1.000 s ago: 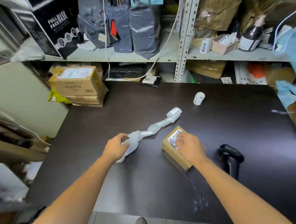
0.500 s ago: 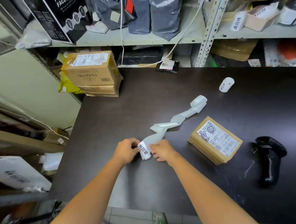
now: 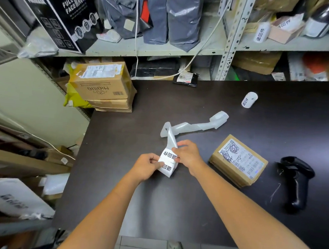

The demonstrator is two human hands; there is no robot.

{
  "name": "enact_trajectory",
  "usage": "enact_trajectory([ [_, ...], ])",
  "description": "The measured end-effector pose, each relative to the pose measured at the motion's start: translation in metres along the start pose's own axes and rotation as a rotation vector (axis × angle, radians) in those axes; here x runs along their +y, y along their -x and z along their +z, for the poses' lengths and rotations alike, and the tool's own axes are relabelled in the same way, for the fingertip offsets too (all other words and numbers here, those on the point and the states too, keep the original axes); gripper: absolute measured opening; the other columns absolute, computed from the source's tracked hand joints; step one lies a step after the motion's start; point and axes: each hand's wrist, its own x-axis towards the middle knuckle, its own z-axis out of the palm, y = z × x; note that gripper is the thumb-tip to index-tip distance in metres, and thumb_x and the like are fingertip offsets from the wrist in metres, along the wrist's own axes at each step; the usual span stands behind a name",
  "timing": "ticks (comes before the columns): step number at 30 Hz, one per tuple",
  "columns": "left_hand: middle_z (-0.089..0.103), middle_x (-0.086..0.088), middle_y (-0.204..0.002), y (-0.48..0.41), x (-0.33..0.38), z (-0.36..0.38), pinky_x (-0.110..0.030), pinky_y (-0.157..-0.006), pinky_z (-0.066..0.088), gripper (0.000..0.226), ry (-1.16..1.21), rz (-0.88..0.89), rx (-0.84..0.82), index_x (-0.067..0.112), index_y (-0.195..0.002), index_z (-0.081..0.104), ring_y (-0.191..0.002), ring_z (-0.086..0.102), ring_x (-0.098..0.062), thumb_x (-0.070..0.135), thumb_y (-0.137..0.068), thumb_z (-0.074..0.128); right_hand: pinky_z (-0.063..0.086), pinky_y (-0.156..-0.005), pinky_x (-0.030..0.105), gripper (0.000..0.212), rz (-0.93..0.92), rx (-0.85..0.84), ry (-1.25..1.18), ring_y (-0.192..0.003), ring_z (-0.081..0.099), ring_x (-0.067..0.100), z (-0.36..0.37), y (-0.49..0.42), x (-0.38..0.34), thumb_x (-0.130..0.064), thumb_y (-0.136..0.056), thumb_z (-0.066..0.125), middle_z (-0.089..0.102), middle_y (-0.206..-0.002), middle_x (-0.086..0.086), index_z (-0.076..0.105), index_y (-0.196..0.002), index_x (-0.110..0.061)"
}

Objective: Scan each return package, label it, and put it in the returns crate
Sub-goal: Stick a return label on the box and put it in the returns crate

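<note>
A strip of white labels (image 3: pixel 168 161) with black printed characters runs over the dark table (image 3: pixel 183 209); its bare backing (image 3: pixel 194 125) trails away to the upper right. My left hand (image 3: pixel 147 167) pinches the strip's near end. My right hand (image 3: pixel 187 156) pinches the edge of a label just above it. A small brown cardboard package (image 3: pixel 238 161) with a scribbled-over shipping label lies to the right, apart from both hands. A black handheld scanner (image 3: pixel 295 183) lies further right.
A white label roll (image 3: pixel 249 99) stands at the table's back. Stacked cardboard boxes (image 3: pixel 102 86) sit off the table's back left corner. Shelves behind hold grey mailer bags (image 3: pixel 167 17), a black mask box (image 3: pixel 68 18) and more parcels. A small black pouch (image 3: pixel 186 78) lies at the back edge.
My right hand left the package and came to the label strip. Both hands now hold the strip's near end, lifted toward me, with printed labels showing.
</note>
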Motion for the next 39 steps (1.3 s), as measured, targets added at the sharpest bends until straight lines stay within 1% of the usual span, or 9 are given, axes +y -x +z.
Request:
enact_trajectory([
  [2,0.058,-0.008,-0.077,-0.001,0.002,-0.002,-0.022,-0.071,0.042,0.007,0.013,0.023,0.013,0.006,-0.093,0.07,-0.074,0.051,-0.016,0.006,-0.087,0.068,0.057,-0.078,0.038,0.025,-0.133,0.073,0.257,-0.083,0.063,0.02,-0.005,-0.001,0.002,-0.015,-0.082,0.073,0.061,-0.1,0.005,0.054,-0.099,-0.018],
  [5,0.053,-0.007,-0.074,-0.002,0.006,-0.004,-0.024,-0.07,0.041,0.007,0.025,0.046,0.026,0.008,-0.092,0.07,-0.071,0.048,-0.016,0.006,-0.088,0.065,0.05,-0.079,0.033,0.014,-0.361,0.091,0.68,-0.088,0.059,0.016,-0.013,0.002,0.0,-0.025,-0.085,0.071,0.052,-0.103,-0.005,0.062,-0.096,-0.026],
  [11,0.06,-0.009,-0.072,-0.004,0.014,-0.007,-0.029,-0.068,0.042,0.006,-0.024,0.09,-0.008,0.02,-0.087,0.073,-0.068,0.049,-0.015,0.016,-0.087,0.069,0.054,-0.072,0.039,0.016,-0.428,-0.17,0.825,-0.082,0.063,0.02,0.002,0.011,-0.018,-0.029,-0.09,0.061,0.068,-0.089,-0.002,0.076,-0.086,-0.023],
  [16,0.049,-0.004,-0.073,-0.006,0.015,-0.011,-0.027,-0.07,0.036,0.012,-0.001,0.105,-0.062,0.021,-0.09,0.076,-0.07,0.041,-0.016,0.012,-0.088,0.069,0.056,-0.076,0.038,0.015,-0.418,-0.212,0.842,-0.083,0.065,0.016,0.004,0.01,-0.023,-0.033,-0.09,0.064,0.072,-0.089,-0.004,0.076,-0.092,-0.025],
  [23,0.066,-0.007,-0.081,-0.005,0.011,-0.014,-0.032,-0.076,0.046,0.02,-0.064,0.087,-0.049,0.031,-0.09,0.077,-0.074,0.053,-0.014,0.014,-0.086,0.067,0.055,-0.076,0.043,0.02,-0.414,-0.139,0.896,-0.084,0.063,0.028,0.006,0.01,-0.027,-0.014,-0.093,0.05,0.068,-0.09,0.006,0.069,-0.089,-0.011],
  [27,0.073,-0.011,-0.094,-0.003,0.003,-0.021,-0.032,-0.078,0.05,0.018,-0.134,0.041,0.034,0.029,-0.089,0.076,-0.076,0.059,-0.015,0.013,-0.086,0.068,0.047,-0.09,0.03,0.031,-0.375,-0.02,0.655,-0.103,0.058,0.022,-0.015,0.014,-0.04,-0.006,-0.091,0.048,0.062,-0.111,0.004,0.062,-0.117,-0.013],
  [32,0.071,0.001,-0.087,0.001,0.013,-0.014,-0.026,-0.08,0.048,0.021,-0.13,0.02,0.102,0.022,-0.104,0.071,-0.088,0.065,-0.018,0.011,-0.087,0.067,0.045,-0.07,0.027,0.014,-0.37,0.074,0.633,-0.081,0.059,0.02,-0.055,0.018,-0.056,-0.015,-0.083,0.058,0.06,-0.076,-0.009,0.066,-0.072,-0.017],
  [35,0.063,0.006,-0.09,0.002,0.036,0.003,-0.017,-0.078,0.043,0.032,-0.104,0.06,0.181,0.02,-0.119,0.062,-0.092,0.061,-0.014,0.016,-0.088,0.067,0.039,-0.062,0.025,0.019,-0.346,0.059,0.66,-0.069,0.055,0.014,-0.085,0.019,-0.062,-0.018,-0.08,0.062,0.057,-0.062,-0.011,0.065,-0.061,-0.019],
  [39,0.058,0.009,-0.082,0.004,0.069,0.037,-0.013,-0.06,0.044,0.026,-0.048,0.101,0.227,0.021,-0.115,0.062,-0.081,0.056,-0.013,0.016,-0.09,0.066,0.032,-0.055,0.028,0.026,-0.336,0.045,0.67,-0.058,0.034,0.014,-0.128,0.017,-0.068,-0.019,-0.078,0.059,0.04,-0.056,-0.001,0.052,-0.056,-0.007],
])
